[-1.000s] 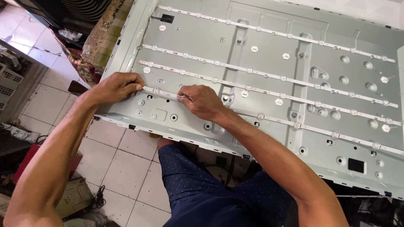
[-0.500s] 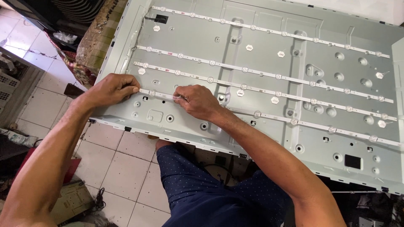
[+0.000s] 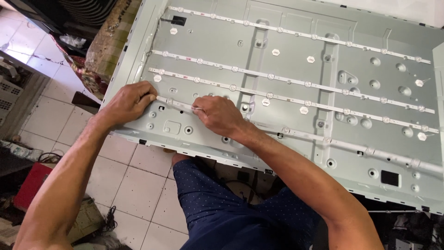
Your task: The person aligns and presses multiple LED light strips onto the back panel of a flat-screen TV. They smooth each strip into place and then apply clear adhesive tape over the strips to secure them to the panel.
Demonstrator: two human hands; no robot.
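Both hands were pinched on the same thin white LED strip, the lowest of the strips laid across the large grey metal back panel of a flat screen. Left hand held the strip's near end, thumb and forefinger closed over it beside the panel's left edge. Right hand gripped a little further along, fingertips pressed down on the strip, knuckles raised.

Change over the last second: hand positions on the strip nearly unchanged; the left fingers had closed slightly tighter at the end. View had shifted a little, the panel sitting lower and larger in frame. Judgement: the strip end was being worked at that spot, not moved along; whether it had come free of the panel could not be told.

Strip ran from between the two grips rightward under the right wrist and on across the panel toward its right edge. Three other white strips lay above it, untouched. Tiled floor showed below the panel edge.
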